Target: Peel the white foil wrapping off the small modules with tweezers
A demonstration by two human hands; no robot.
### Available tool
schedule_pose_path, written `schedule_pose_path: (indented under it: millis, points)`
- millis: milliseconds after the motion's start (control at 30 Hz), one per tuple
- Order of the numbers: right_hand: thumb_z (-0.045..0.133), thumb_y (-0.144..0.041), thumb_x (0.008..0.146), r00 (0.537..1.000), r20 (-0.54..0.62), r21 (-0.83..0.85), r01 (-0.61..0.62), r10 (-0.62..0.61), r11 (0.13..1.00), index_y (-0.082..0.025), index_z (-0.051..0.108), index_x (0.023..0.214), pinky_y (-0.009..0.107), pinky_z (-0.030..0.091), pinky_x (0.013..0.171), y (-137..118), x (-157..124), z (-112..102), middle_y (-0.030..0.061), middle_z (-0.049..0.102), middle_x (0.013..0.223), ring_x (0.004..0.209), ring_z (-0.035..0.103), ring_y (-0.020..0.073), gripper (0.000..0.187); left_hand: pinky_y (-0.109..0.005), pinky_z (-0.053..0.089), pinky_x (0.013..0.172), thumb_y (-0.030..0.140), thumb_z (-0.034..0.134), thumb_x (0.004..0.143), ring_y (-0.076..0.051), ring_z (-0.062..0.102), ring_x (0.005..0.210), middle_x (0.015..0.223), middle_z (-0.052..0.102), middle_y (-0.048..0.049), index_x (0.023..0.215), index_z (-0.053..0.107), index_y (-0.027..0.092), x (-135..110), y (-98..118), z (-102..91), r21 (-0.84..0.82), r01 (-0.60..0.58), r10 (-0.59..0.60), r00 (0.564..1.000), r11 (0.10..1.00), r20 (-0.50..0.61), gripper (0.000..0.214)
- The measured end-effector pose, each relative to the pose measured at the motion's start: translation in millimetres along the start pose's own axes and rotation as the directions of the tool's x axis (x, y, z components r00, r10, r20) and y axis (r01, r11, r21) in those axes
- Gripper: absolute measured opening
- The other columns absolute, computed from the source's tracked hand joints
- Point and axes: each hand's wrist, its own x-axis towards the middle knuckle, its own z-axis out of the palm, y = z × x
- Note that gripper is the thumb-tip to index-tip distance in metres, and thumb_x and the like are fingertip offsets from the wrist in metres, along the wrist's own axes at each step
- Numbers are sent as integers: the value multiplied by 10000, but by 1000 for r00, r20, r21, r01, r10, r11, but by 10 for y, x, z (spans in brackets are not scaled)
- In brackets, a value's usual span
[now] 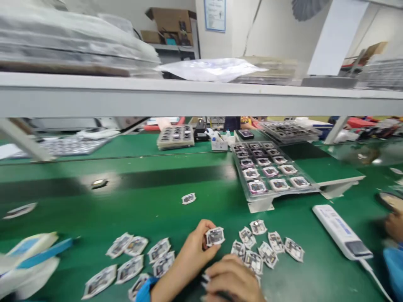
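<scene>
My left hand (193, 247) pinches one small white-edged circuit piece (215, 236) just above the green table (157, 209). My right hand (233, 281) lies curled low beside it, fingers closed over something dark that I cannot make out. Several loose pieces (267, 247) lie to the right of my hands. Several more (132, 260) are spread out to the left. One single piece (189, 198) lies farther out on the table.
A clear tray (270, 172) of filled pockets sits on a raised stand at the right. A white handheld device (341, 230) with a cable lies near it. Another person's hand (393, 224) is at the right edge. A grey shelf (189, 96) spans overhead. More trays (176, 136) stand behind.
</scene>
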Motion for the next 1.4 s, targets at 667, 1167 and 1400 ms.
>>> schedule_pose_path:
  millis: [667,1167,1400]
  points:
    - [797,-296,754,761,-140,393,-545,634,741,-199,717,783,278,539,752,-22,135,-8,29,715,800,788,687,178,129,-336,505,867,441,843,620,-280,657,983,997,767,-56,1199,695,248,-631,23,-3,-489,330,-346,936,808,61,628]
    - [732,-149,822,910,-36,216,-397,413,892,-259,699,898,346,509,791,-77,149,-141,18,733,864,839,669,193,137,-267,396,666,389,769,697,-164,517,688,740,672,-7,1156,702,167,-624,99,-8,-416,352,-376,926,838,26,514]
    - [733,-211,836,946,7,87,-324,325,942,-238,710,829,373,493,789,-73,207,-154,30,763,816,791,685,199,36,-275,443,724,392,759,682,-179,549,731,885,715,-37,1146,692,171,-637,124,3,-345,357,-349,933,868,87,518]
